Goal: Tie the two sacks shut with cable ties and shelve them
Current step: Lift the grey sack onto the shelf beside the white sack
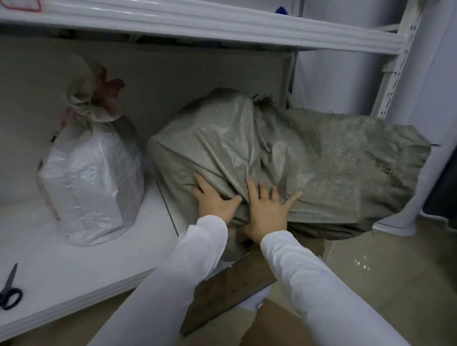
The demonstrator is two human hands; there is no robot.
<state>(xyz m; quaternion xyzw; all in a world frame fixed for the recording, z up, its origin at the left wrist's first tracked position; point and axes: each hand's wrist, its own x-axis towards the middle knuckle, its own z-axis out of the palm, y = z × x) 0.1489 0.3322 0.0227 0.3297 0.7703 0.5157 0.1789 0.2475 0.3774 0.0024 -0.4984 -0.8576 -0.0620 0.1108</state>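
As grey sack (314,163) lies crosswise, r. end off shelf (68,260), my left hand (215,201) & right hand (268,213) press flat on its near side.

You're in a storeroom or stock rm: white metal racking w/ slotted upright (394,69) far right, upper shelf (188,24) over lower shelf (54,264), white sack (90,180) left & grey sack (300,153) right stored on it, scissors (6,293) near left.
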